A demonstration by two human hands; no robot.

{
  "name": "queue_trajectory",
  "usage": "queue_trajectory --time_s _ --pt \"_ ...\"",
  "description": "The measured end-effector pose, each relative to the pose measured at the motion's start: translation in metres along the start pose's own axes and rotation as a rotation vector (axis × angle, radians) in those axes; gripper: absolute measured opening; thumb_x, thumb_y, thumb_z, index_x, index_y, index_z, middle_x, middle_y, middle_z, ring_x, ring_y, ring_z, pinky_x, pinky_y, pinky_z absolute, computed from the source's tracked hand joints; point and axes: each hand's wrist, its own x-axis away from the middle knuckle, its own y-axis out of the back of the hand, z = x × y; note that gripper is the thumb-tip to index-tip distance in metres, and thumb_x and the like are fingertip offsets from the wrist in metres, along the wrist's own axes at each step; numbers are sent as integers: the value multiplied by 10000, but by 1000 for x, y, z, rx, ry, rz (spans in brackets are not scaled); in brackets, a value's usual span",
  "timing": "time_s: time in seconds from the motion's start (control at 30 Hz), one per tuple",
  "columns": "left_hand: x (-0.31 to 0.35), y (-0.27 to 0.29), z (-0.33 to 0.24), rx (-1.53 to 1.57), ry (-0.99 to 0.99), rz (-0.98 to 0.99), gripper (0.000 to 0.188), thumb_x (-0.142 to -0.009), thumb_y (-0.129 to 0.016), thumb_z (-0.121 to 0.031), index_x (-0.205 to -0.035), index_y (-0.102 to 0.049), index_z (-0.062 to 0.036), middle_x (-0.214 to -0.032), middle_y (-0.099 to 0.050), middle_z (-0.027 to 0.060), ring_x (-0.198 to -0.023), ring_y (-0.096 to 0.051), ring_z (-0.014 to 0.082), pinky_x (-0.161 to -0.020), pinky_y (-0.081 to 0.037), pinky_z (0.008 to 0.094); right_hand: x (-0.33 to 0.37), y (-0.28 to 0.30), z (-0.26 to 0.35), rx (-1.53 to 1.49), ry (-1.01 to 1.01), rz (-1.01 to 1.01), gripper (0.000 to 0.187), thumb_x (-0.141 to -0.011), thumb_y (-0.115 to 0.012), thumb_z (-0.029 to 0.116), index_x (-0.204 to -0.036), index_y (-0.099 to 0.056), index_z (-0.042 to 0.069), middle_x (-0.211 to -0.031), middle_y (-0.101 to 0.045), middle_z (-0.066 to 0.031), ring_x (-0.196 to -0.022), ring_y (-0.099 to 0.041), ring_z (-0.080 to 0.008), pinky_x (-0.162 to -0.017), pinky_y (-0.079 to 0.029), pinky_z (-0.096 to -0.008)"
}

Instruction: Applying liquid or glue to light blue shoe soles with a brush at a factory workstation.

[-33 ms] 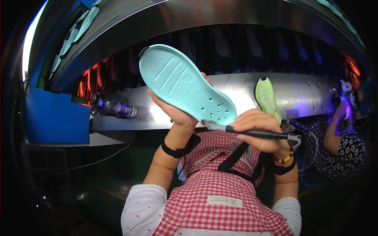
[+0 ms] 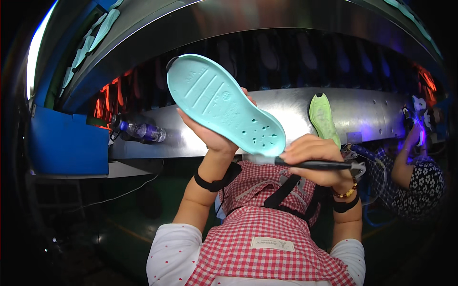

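A light-blue shoe sole rests tilted in my left hand, with the fingers wrapped around from below and behind. Its face toward me carries raised lines and a cluster of small holes at the lower right end; a black piece shows at its upper left tip. My right hand grips a brush by its black handle. The brush's pale head is smeared by motion and lies at the lower edge of the sole; whether it touches cannot be made out.
A green sole lies on the metal ledge. Plastic bottles lie at the left. Behind the ledge runs a dark machine slot holding several soles. More blue soles sit upper left. Another person works at the right.
The blue sole and my left hand have shifted slightly left. The brush head has moved a little down, and its handle lies more level. Both hands keep their hold.
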Motion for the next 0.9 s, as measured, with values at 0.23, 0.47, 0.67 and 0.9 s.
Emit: queue_trajectory --time_s 0.23,0.47,0.67,0.9 --pt "-9 -2 6 -141 -57 -234 911 -743 -151 -769 -1204 -456 -45 -988 -574 206 -810 -578 331 -712 -485 435 7 0 -23 -131 -140 -105 239 -666 -661 -69 -895 -648 -3 -916 -636 -144 -913 -597 -229 -822 -470 -313" --pt "-13 -27 -13 11 103 -125 876 -780 -244 -720 -1334 -301 -43 -1257 -415 226 -1094 -468 377 -907 -409 470 1 -2 -22 -662 -320 -314 206 -730 -618 -39 -936 -612 -41 -976 -615 -179 -927 -592 -222 -845 -468 -318" --pt "28 -27 14 96 276 -20 728 -848 -327 -568 -1337 -283 -30 -1239 -434 221 -1089 -471 396 -879 -423 536 -6 -26 4 -641 -375 -427 186 -778 -592 -20 -961 -590 -54 -943 -632 -155 -867 -614 -191 -817 -475 -276" --pt "18 4 3 -119 461 -39 583 -864 -370 -433 -1257 -387 -3 -1131 -515 227 -957 -568 363 -777 -511 456 -8 1 21 -128 -375 -163 216 -708 -655 -40 -922 -639 -12 -913 -652 -135 -803 -635 -171 -728 -503 -258"
